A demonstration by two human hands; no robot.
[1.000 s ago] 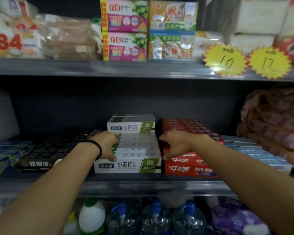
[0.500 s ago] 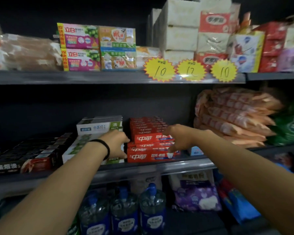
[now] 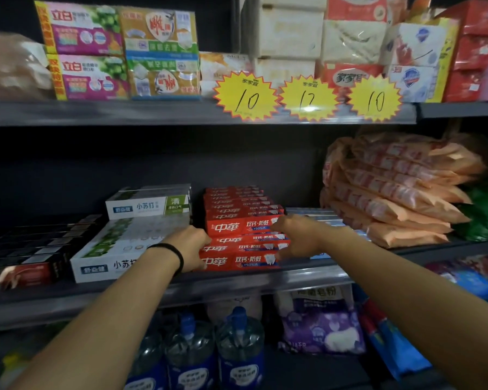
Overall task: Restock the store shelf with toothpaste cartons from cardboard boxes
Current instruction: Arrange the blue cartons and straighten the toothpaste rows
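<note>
Left grip: the left hand (image 3: 190, 247), a black band at its wrist, is curling its fingers against the left end of the red toothpaste cartons (image 3: 238, 243); a true hold cannot be told.
Right grip: the right hand (image 3: 296, 235) is pressing curled fingers on the right end of the same stack; grasp or push is unclear.
Cartons: they are sitting stacked at the front of the middle shelf (image 3: 237, 280), rows running back.
Edges: white baking-soda toothpaste cartons (image 3: 119, 249) are lying just beside on the left, blue cartons (image 3: 313, 213) on the right.
Open room: dark space is showing above the stacks, under the upper shelf (image 3: 152, 112).
Hidden: fingertips are turned away; black cartons (image 3: 26, 257) are being cut off at the left edge.
</note>
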